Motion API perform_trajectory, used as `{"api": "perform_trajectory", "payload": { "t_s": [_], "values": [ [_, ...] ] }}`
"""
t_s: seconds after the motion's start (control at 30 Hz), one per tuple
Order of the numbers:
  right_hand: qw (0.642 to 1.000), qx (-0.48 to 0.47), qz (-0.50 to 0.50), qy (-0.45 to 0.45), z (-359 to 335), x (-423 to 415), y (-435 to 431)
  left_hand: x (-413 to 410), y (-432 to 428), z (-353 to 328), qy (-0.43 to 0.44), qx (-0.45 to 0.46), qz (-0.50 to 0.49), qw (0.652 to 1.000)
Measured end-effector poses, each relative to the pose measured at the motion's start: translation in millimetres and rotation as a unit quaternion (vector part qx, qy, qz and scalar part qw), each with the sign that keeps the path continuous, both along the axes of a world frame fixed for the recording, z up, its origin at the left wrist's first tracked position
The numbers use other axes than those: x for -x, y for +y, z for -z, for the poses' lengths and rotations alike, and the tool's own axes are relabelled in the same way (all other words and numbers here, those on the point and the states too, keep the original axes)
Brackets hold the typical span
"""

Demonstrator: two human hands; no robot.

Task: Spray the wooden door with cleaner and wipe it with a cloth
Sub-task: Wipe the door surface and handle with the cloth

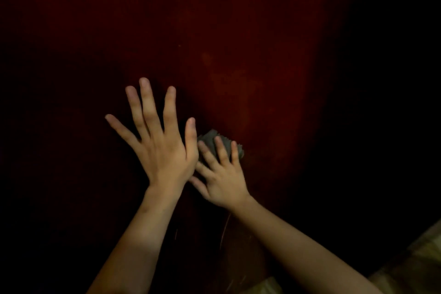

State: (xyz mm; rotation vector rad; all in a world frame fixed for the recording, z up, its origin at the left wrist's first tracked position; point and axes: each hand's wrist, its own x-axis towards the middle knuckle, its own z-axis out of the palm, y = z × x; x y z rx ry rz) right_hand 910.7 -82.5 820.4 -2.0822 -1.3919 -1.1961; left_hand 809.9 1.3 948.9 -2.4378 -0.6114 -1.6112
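Note:
A dark reddish-brown wooden door (pixel 250 59) fills almost the whole dim view. My left hand (pixel 160 145) lies flat against it with fingers spread wide and holds nothing. Just to its right, my right hand (pixel 222 174) presses a small crumpled grey cloth (pixel 214 139) against the door; the cloth shows above my fingertips. The thumb side of my left hand overlaps the right hand's fingers. No spray bottle is in sight.
The door's left and right sides fade into deep shadow. A pale tiled floor (pixel 415 267) shows at the bottom right corner, and a small pale patch (pixel 265 286) at the bottom edge.

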Motion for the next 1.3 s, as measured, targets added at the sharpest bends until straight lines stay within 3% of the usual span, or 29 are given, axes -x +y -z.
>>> {"api": "perform_trajectory", "payload": {
  "t_s": [0.2,0.4,0.6,0.77,1.03,1.17,1.3],
  "values": [
    [0.986,-0.071,0.103,0.108,-3,-116,-87,-40,-29,6,-0.016,0.006,-0.020,1.000],
    [0.967,-0.085,0.131,0.202,10,-179,-139,-64,-46,19,-0.016,-0.003,-0.030,0.999],
    [0.971,-0.124,0.085,0.187,25,-163,-121,-74,-47,23,-0.028,-0.008,-0.051,0.998],
    [0.997,-0.032,0.020,0.061,76,-88,-63,-66,-45,22,-0.028,0.003,0.004,1.000],
    [0.993,-0.029,-0.110,0.044,70,-4,-10,-65,-48,34,-0.016,0.016,-0.005,1.000],
    [0.996,-0.063,-0.069,0.013,77,-60,-43,-80,-57,52,-0.023,0.011,-0.039,0.999],
    [0.994,-0.019,0.056,0.091,83,-143,-120,-99,-72,72,-0.015,0.018,-0.038,0.999]
  ]
}}
